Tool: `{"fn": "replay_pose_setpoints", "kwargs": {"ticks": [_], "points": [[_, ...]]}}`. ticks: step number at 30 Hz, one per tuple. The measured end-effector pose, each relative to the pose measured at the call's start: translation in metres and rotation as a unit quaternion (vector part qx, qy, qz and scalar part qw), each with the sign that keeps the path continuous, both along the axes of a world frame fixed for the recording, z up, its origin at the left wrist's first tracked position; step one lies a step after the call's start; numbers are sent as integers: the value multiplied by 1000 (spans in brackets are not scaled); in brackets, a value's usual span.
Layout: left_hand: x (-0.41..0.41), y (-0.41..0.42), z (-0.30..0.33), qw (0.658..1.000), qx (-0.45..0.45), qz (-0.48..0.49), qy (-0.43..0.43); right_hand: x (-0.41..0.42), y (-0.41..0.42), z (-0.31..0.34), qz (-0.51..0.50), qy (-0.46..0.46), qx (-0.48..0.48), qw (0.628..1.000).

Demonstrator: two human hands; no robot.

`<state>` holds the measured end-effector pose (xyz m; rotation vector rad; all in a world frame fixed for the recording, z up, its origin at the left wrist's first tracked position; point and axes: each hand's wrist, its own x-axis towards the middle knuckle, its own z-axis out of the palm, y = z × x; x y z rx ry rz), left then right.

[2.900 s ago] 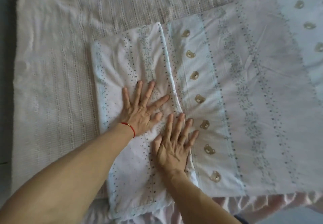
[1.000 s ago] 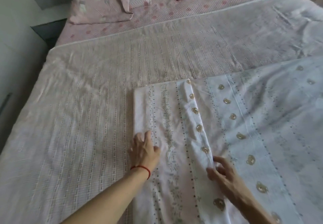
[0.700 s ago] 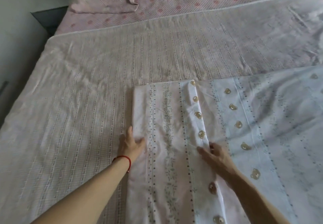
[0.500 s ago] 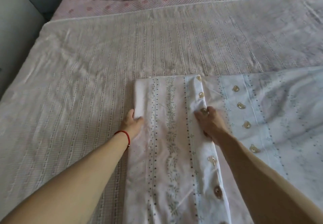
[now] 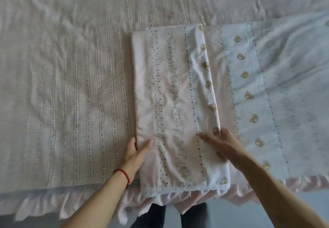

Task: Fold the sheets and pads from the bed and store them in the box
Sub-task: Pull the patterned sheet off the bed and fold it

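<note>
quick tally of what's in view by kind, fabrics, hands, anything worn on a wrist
Printed sheet, partly folded: 1
Checked bed cover under it: 1
Pink ruffled bed skirt: 1
Hands: 2, left hand gripping the fold's left edge, right hand on its right edge
Red wrist string: 1
Total: 6

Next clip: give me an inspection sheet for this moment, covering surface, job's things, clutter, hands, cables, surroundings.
Surface: bed under a woven checked cover, ruffled skirt along the near edge.
Job's things: printed sheet, its left part folded into a long panel; no box in view.
Clutter: nothing seen.
Hands: left hand grips the panel's left edge; right hand lies on its right edge, grip unclear.
Cables: nothing seen.
Surroundings: grey floor; person's dark trouser legs below the bed edge.
</note>
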<state>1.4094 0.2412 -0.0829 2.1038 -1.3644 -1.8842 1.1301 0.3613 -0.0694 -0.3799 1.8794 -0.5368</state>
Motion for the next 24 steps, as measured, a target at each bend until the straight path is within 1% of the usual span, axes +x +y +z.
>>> {"fn": "replay_pose_setpoints", "kwargs": {"ticks": [2, 3, 7, 9, 10, 11, 13, 14, 16, 17, 18, 20, 21, 24], "points": [[10, 25, 7, 999, 22, -36, -22, 27, 37, 1, 20, 29, 59, 998], [15, 34, 9, 999, 18, -40, -30, 37, 50, 2, 23, 44, 71, 996], [18, 53, 10, 996, -39, -60, -47, 57, 61, 11, -18, 108, 71, 991], [13, 58, 13, 993, -59, -80, -65, 63, 55, 20, -15, 150, 98, 984], [10, 59, 15, 991, -67, -92, -70, 68, 49, 23, -5, 190, 116, 975], [9, 58, 15, 989, -68, -106, -72, 72, 45, 25, 29, 250, 120, 960], [8, 49, 16, 984, -64, -145, -86, 76, 35, 22, 126, 376, 65, 916], [6, 39, 16, 979, -68, -165, -94, 72, 24, 15, 169, 413, 13, 895], [-1, 14, 16, 974, -84, -184, -106, 56, -3, -1, 238, 399, -69, 883], [-8, -4, 17, 975, -92, -175, -105, 47, -19, -9, 257, 376, -93, 885], [-17, -22, 16, 977, -100, -153, -105, 38, -33, -19, 259, 347, -101, 896], [-38, -64, 9, 983, -117, -102, -99, 27, -48, -36, 225, 303, -109, 920], [-49, -85, 2, 985, -126, -78, -90, 27, -49, -44, 219, 303, -102, 922], [-82, -146, -12, 987, -146, -37, -57, 35, -49, -57, 233, 330, -70, 912]]}}
